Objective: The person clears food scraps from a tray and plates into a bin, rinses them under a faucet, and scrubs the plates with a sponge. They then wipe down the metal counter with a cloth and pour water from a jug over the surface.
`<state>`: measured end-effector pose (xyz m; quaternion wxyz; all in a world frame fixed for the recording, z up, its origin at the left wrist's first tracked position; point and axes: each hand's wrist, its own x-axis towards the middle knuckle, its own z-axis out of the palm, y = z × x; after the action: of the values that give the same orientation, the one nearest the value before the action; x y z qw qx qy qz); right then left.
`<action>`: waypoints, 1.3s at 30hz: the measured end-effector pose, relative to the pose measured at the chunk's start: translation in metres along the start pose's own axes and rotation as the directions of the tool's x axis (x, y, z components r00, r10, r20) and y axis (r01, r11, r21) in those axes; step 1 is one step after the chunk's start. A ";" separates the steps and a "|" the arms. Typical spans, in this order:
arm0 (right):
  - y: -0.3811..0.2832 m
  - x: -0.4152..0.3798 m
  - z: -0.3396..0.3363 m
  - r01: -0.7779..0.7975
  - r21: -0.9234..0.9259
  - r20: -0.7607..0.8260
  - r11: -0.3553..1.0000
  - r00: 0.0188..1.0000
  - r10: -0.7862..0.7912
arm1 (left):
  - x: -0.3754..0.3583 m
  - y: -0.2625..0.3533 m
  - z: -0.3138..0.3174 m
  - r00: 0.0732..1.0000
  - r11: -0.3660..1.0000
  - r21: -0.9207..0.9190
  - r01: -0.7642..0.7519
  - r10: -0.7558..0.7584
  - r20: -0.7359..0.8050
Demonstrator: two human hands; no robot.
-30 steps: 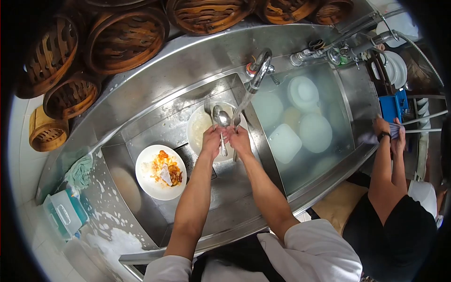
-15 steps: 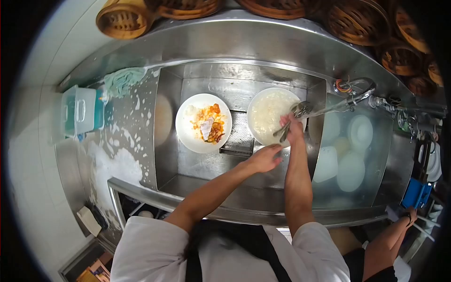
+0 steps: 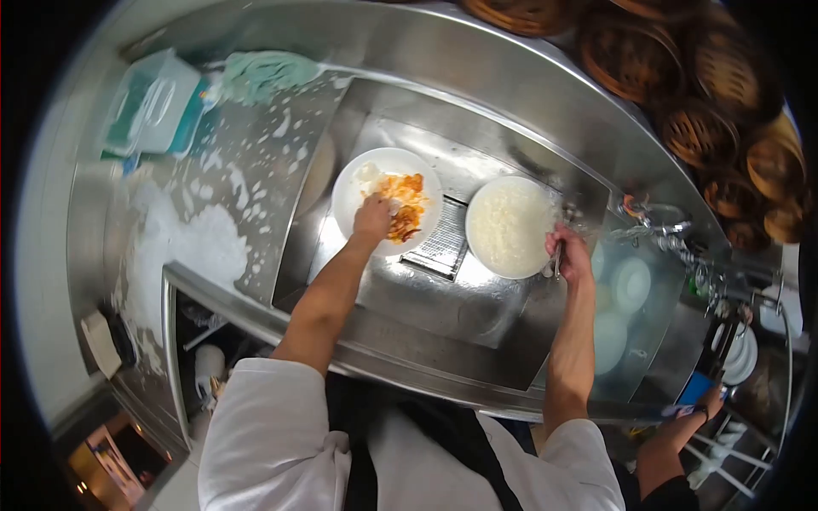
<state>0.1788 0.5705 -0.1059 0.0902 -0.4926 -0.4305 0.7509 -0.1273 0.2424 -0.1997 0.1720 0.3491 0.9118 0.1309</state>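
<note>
In the steel sink (image 3: 417, 319) lie 2 round white vessels: a smooth plate (image 3: 347, 194) bearing orange-red food (image 3: 409, 189), at 10 o'clock from the perforated drain panel (image 3: 443, 241), and a dish (image 3: 509, 226) of cloudy, lumpy liquid at 3 o'clock. The left hand (image 3: 372, 217), fingers bunched, touches the food; whether it grips anything I cannot tell. The right hand (image 3: 573, 254) is closed around metal cutlery (image 3: 558, 258), too blurred to count. Foam (image 3: 196, 243) streaks the steel tabletop (image 3: 247, 128) at 9 o'clock; round, slatted steamers (image 3: 630, 55) sit at 2 o'clock.
</note>
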 end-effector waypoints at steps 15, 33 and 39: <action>0.005 0.021 -0.081 0.090 -0.506 0.179 0.858 0.984 0.003 | -0.339 -0.102 -0.224 0.738 0.656 -0.754 0.019 -0.518 -0.432; 0.028 -0.197 0.390 0.232 -0.741 0.373 0.630 0.922 0.099 | -0.701 -0.391 -0.062 -0.425 -0.142 -0.871 0.470 -0.902 -0.082; 0.021 -0.258 0.701 0.441 -0.655 0.716 0.614 0.622 0.317 | -0.722 -0.434 -0.006 -0.227 -0.414 -0.874 0.255 -0.904 0.362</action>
<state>-0.2598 0.0224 0.1507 -0.3012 -0.0851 -0.7261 0.6122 0.1169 -0.5633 -0.1898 0.0063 -0.6203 0.6211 0.4789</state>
